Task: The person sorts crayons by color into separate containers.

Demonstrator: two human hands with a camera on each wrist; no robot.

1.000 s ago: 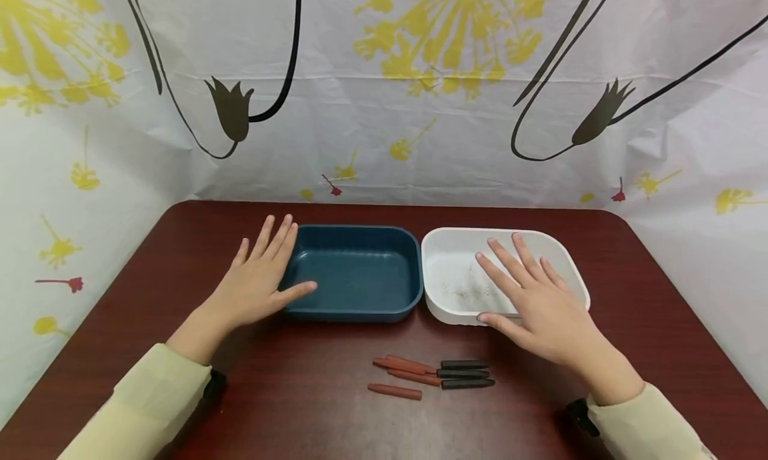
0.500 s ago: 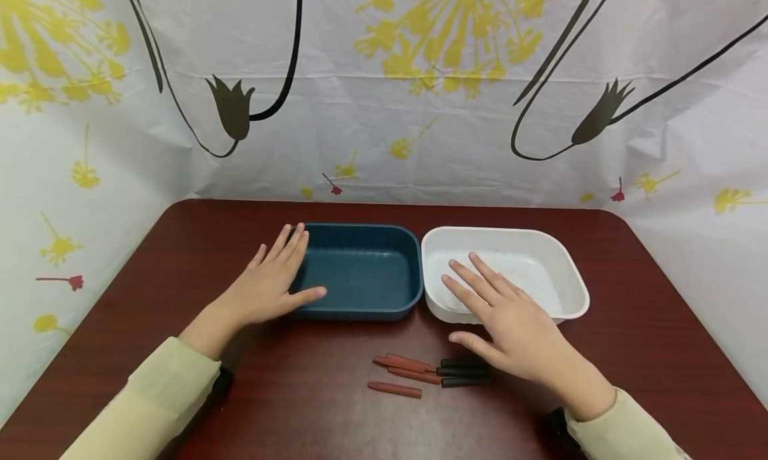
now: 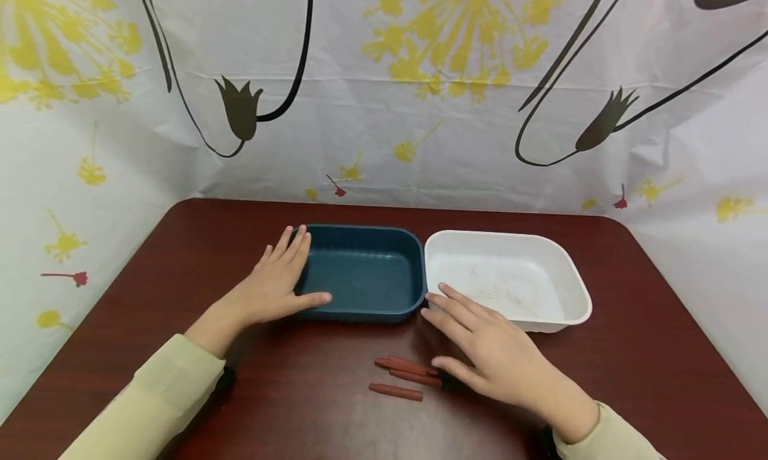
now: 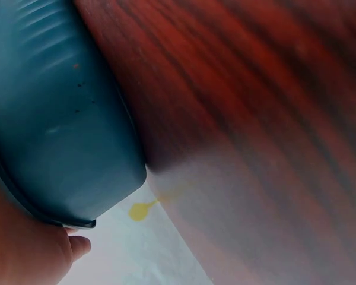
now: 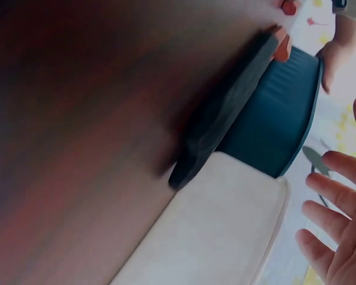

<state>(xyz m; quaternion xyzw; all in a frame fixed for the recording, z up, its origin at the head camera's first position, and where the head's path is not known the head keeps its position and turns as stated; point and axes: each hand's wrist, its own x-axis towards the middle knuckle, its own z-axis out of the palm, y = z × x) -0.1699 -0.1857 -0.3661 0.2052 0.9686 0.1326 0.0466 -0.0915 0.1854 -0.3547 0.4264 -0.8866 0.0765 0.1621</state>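
Note:
My left hand (image 3: 267, 290) lies at the left end of the dark blue tray (image 3: 360, 280), fingers straight along its rim and thumb across the front edge. In the left wrist view, part of that hand (image 4: 24, 249) shows beside the tray wall (image 4: 65, 130). Fingers spread, my right hand (image 3: 492, 353) hovers in front of the white tray (image 3: 516, 283), its fingertips overlapping the tray's near left corner. Beneath it are black crayon-like sticks (image 5: 225, 107), mostly hidden in the head view. Several reddish-brown sticks (image 3: 396, 392) with tapered ends lie just to the left.
Both trays stand side by side on a dark red wooden table (image 3: 288, 407). A white cloth (image 3: 372, 113) printed with plants hangs behind the table and at its sides. The white tray has faint brownish marks on its floor.
My right hand has moved left and nearer to me, from over the white tray to over the black sticks. My left hand has shifted slightly right along the blue tray.

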